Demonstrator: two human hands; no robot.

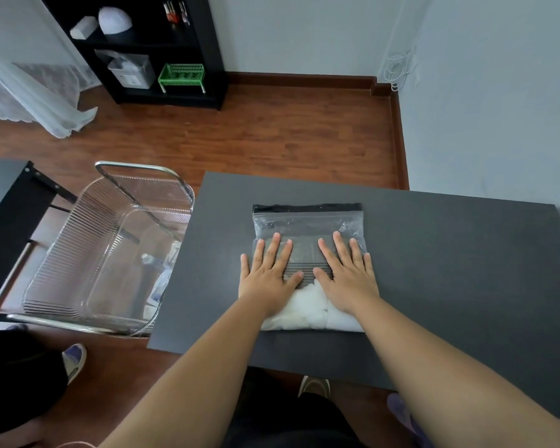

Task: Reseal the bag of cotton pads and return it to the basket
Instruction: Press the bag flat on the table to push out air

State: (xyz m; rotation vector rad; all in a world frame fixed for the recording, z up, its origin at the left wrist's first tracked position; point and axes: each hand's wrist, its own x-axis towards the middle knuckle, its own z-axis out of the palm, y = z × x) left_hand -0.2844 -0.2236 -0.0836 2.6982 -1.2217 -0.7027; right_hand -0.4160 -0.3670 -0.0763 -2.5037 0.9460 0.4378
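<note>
A clear zip bag (307,221) lies flat on the dark grey table (450,253), its black zip strip at the far end. White cotton pads (307,310) fill the near end of the bag. My left hand (269,273) and my right hand (346,273) rest palm down side by side on the middle of the bag, fingers spread and pointing away from me. Neither hand grips anything. The clear ribbed basket (88,253) with a metal handle stands on the floor to the left of the table, with a few items inside.
A black desk (4,202) stands beyond the basket at the far left. A black shelf unit (162,59) with a green crate stands against the back wall. A wall runs along the table's right side. Another person's foot (75,360) is at the lower left.
</note>
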